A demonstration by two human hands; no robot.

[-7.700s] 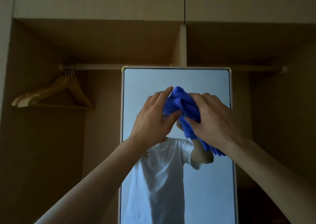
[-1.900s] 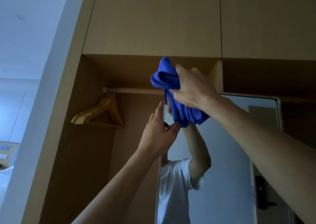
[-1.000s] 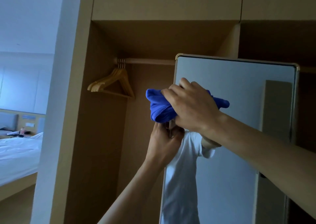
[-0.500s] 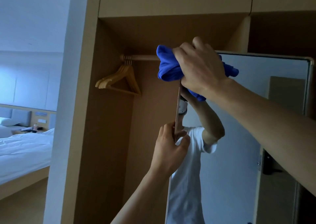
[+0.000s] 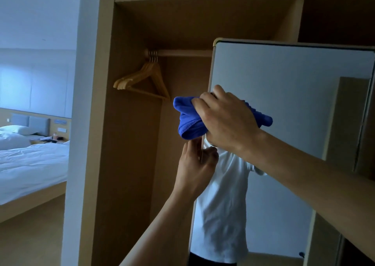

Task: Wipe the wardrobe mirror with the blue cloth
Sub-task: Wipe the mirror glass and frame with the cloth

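The wardrobe mirror [image 5: 284, 87] is a tall framed panel swung out from the open wardrobe, seen at an angle. My right hand [image 5: 225, 119] grips the bunched blue cloth [image 5: 187, 119], which wraps over the mirror's left edge about a third of the way down. Just below it, my left hand [image 5: 195, 164] pinches that same edge, fingers behind the frame and thumb on the glass side. The glass reflects a person in a white T-shirt.
Wooden hangers [image 5: 146, 79] hang on the rail [image 5: 182, 53] inside the wardrobe, left of the mirror. The wardrobe's side panel [image 5: 97, 123] stands further left, and beyond it a bed with white sheets [image 5: 30, 160].
My right hand has slid the cloth down the mirror's left edge from the top corner. My left hand keeps its hold on the edge below.
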